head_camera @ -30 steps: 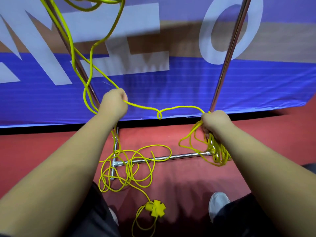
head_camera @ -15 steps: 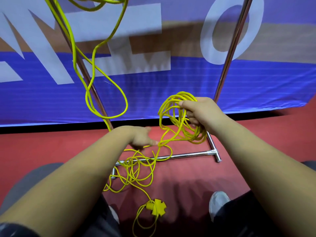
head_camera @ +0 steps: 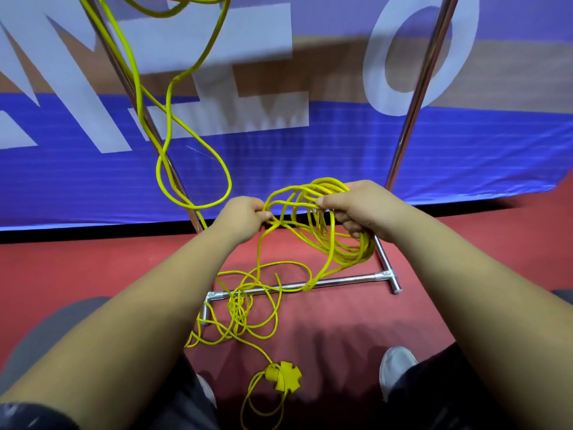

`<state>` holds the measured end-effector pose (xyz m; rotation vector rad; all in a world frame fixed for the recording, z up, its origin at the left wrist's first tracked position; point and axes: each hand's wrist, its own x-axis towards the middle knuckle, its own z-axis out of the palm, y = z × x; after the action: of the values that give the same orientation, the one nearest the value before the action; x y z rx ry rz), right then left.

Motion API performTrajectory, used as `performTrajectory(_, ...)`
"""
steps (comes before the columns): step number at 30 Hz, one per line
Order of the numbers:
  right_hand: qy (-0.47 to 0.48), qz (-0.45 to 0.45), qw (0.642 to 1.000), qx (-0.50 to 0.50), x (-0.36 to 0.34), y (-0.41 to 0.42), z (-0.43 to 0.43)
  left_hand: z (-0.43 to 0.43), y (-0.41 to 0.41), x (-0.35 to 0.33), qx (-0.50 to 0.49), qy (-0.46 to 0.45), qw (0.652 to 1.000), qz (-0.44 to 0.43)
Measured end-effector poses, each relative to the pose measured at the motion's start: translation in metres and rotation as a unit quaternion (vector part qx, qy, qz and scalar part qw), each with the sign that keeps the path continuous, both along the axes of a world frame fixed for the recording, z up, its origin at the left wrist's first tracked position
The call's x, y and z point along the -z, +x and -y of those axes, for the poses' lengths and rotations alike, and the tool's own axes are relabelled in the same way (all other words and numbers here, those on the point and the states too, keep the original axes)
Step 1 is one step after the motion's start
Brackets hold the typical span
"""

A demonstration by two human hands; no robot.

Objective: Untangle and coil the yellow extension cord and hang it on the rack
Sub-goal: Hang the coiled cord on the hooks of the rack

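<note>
My right hand (head_camera: 362,209) grips a loose bundle of loops of the yellow extension cord (head_camera: 322,231) at chest height. My left hand (head_camera: 240,217) pinches a strand of the same cord right beside the bundle's left edge. From there the cord drops to a tangle (head_camera: 245,308) on the red floor over the rack's base bar (head_camera: 341,280). Its yellow multi-socket end (head_camera: 283,380) lies near my feet. Another stretch runs up along the rack's left pole (head_camera: 136,94) and forms a hanging loop (head_camera: 198,181), with more cord draped out of view at the top.
The chrome rack's right pole (head_camera: 418,97) rises behind my right hand. A blue and white banner (head_camera: 310,144) stands just behind the rack. Red floor (head_camera: 62,274) spreads around; my shoe (head_camera: 395,367) is at the lower right.
My left hand left the strand by the left pole, dipped toward the floor, then rose to the bundle. My right hand lifted the coil from floor level and holds it higher.
</note>
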<state>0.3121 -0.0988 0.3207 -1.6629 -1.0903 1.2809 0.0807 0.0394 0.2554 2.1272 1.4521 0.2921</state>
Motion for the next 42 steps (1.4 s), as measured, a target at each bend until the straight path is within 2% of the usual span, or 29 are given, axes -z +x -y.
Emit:
performTrajectory(2,-0.027,0.083,0.996,-0.007,0.003,0.005,-0.002,-0.003,0.000,-0.008,-0.053,0.005,0.996,0.068)
performTrajectory(5,-0.076,0.277,0.957,-0.037,0.013,0.009,-0.003,-0.011,-0.008,-0.028,-0.054,0.065,0.995,0.051)
performTrajectory(7,-0.096,0.342,0.935,-0.021,0.022,0.010,-0.002,-0.008,-0.015,-0.048,0.025,-0.014,0.994,0.107)
performTrajectory(9,-0.107,0.359,0.927,0.010,0.029,0.014,-0.002,0.003,-0.022,-0.067,0.143,-0.121,0.971,0.151)
performTrajectory(13,-0.098,0.343,0.932,0.065,0.032,0.018,-0.006,0.030,-0.017,-0.086,0.274,-0.279,0.912,0.125)
performTrajectory(15,-0.085,0.328,0.936,0.095,0.031,0.017,-0.008,0.039,-0.013,-0.086,0.308,-0.321,0.892,0.078)
performTrajectory(18,-0.073,0.255,0.953,0.148,0.031,0.017,-0.009,0.046,-0.011,-0.080,0.322,-0.304,0.896,-0.026)
performTrajectory(20,-0.072,0.195,0.962,0.176,0.032,0.018,-0.009,0.049,-0.011,-0.078,0.275,-0.293,0.914,-0.056)
performTrajectory(23,-0.065,0.096,0.970,0.214,0.035,0.017,-0.010,0.041,-0.014,-0.066,0.134,-0.257,0.955,-0.066)
performTrajectory(25,-0.058,0.043,0.970,0.233,0.037,0.018,-0.011,0.035,-0.015,-0.057,-0.015,-0.244,0.969,-0.045)
performTrajectory(26,-0.051,0.020,0.969,0.240,0.036,0.017,-0.011,0.032,-0.016,-0.053,-0.090,-0.261,0.961,-0.017)
performTrajectory(28,-0.045,-0.025,0.968,0.244,0.035,0.016,-0.012,0.027,-0.017,-0.049,-0.191,-0.315,0.928,0.061)
performTrajectory(30,-0.047,-0.060,0.968,0.237,0.033,0.014,-0.012,0.021,-0.020,-0.050,-0.238,-0.361,0.892,0.136)
performTrajectory(32,-0.053,-0.086,0.968,0.229,0.031,0.011,-0.011,0.019,-0.021,-0.053,-0.254,-0.382,0.867,0.196)
performTrajectory(35,-0.078,-0.126,0.969,0.200,0.027,0.005,-0.010,0.027,-0.015,-0.063,-0.239,-0.337,0.868,0.276)
performTrajectory(39,-0.130,-0.191,0.965,0.122,0.024,-0.001,-0.010,0.030,-0.004,-0.063,-0.176,-0.221,0.912,0.296)
performTrajectory(42,-0.147,-0.258,0.951,0.092,0.023,-0.004,-0.007,0.032,0.004,-0.065,-0.111,-0.132,0.946,0.273)
